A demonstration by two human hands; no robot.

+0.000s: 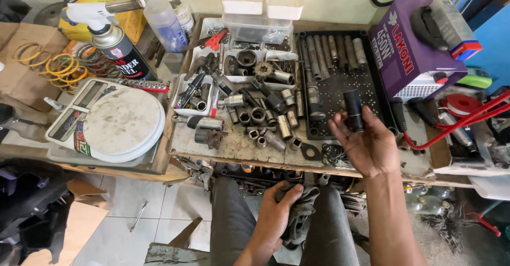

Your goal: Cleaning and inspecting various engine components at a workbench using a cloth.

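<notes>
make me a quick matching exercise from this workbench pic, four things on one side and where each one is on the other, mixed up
Things:
1. black socket
2. dark rag
3. kitchen scale
4. purple machine

Places:
A. far right of the bench
B. in the left hand, on the lap
C. left end of the bench
D. in the right hand, above the black tray

Pairs: 1-D, 2-B, 3-C, 4-A

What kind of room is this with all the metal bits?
Probably a repair workshop. The wooden bench is strewn with sockets, a welding machine sits nearby, and the right hand holds a black socket.
</notes>
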